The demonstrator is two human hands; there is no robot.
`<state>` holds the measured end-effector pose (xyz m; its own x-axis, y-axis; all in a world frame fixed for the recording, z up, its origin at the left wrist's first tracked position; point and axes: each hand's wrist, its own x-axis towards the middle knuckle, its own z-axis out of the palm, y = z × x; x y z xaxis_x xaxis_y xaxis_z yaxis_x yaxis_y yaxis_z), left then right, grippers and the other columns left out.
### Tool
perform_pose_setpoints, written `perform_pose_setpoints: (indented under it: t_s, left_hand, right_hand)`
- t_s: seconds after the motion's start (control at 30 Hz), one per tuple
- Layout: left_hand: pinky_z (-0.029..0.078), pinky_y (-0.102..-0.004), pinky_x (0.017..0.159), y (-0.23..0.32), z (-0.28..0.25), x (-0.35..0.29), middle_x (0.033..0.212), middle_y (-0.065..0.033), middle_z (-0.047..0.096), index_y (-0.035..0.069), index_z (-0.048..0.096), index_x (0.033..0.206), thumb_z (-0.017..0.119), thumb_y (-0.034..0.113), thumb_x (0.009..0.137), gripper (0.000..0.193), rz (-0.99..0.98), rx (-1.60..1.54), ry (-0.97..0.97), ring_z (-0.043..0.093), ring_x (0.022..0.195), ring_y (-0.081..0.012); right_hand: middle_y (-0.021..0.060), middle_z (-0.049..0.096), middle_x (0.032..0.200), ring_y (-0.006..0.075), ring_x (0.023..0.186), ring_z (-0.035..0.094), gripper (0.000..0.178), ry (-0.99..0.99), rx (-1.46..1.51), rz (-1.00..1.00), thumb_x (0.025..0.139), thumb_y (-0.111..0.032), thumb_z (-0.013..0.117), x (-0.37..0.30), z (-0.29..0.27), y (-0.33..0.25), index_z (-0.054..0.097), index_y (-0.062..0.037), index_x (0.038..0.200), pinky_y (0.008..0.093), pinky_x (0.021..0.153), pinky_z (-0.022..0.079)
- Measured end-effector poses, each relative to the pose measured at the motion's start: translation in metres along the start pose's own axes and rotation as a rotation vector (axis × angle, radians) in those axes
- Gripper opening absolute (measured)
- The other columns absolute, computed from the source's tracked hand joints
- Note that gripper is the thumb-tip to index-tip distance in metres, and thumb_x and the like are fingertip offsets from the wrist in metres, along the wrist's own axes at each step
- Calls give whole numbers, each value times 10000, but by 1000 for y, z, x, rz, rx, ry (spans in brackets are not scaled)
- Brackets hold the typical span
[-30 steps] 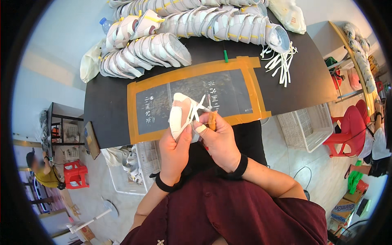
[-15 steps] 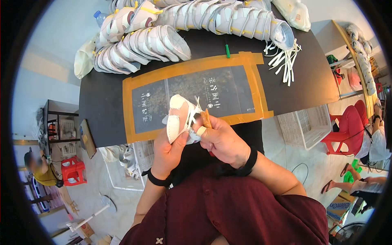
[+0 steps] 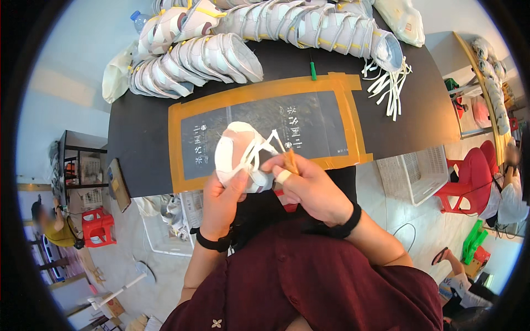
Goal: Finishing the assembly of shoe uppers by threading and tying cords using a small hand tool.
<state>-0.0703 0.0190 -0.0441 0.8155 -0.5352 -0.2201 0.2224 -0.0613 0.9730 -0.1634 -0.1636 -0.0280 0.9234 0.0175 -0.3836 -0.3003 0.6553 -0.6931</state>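
A white and pink shoe upper with white laces is in my left hand, its thumb pressed on the lacing and the fingers underneath. My right hand is closed close to the upper's right side. A white shoelace loops up from the eyelets and runs down to its fingers. An orange-brown covering shows at one fingertip, and a pale band wraps another finger. Below this hand a red piece sticks out; I cannot tell what it belongs to.
On the dark table, a taped sheet lies under the work. Stacked shoe uppers line the far side, near a green-handled tool and a bundle of laces. White crates and red stools stand around.
The upper has turned so its toe and lacing face up more. My right hand has moved slightly right, drawing a lace loop out from the shoe.
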Motion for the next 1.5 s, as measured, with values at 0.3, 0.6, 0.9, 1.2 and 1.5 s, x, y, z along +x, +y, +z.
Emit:
perform_pose_setpoints:
  t_s: [0.3, 0.6, 0.9, 1.2, 1.5]
  left_hand:
    - [326, -184, 431, 7, -38, 8, 920, -78, 696, 29, 618, 1138, 655, 203, 900, 297, -164, -324, -282, 542, 582, -41]
    - [487, -441, 933, 19, -54, 12, 1253, -279, 573, -95, 411, 1359, 682, 320, 826, 728, -108, -594, -717, 626, 1052, -350]
    - [484, -481, 947, 6, 11, -1, 1388, -160, 496, 161, 352, 1458, 687, 572, 805, 841, 162, -1335, -512, 500, 1255, -353]
    - [432, -446, 1016, 12, 32, 0, 1389, -17, 521, 206, 380, 1437, 775, 532, 740, 864, 300, -784, -290, 468, 1292, -231]
    - [359, -436, 1106, -4, 25, 9, 1344, -42, 562, 135, 493, 1353, 775, 534, 740, 784, 439, -636, -318, 474, 1296, -236]
  right_hand:
    - [-64, 534, 866, 10, 653, 433, 164, 178, -272, -284, 973, -215, 584, 2, -26, -29, 612, -84, 1067, 175, 578, 381]
    - [-92, 466, 694, 12, 542, 334, 152, -302, 41, -100, 957, -263, 621, 31, -9, -7, 587, -119, 990, 187, 482, 261]
    - [-68, 510, 782, 12, 557, 348, 134, -160, 316, -306, 978, -237, 591, 17, 21, 2, 541, -132, 1044, 186, 503, 282]
    - [-30, 578, 842, 43, 633, 477, 134, -15, 329, -444, 984, -202, 572, 17, 37, 8, 518, -130, 1084, 188, 525, 353]
    - [-53, 578, 888, 16, 635, 421, 156, -7, 429, -360, 1000, -214, 545, 14, 37, 8, 526, -145, 1139, 177, 513, 324]
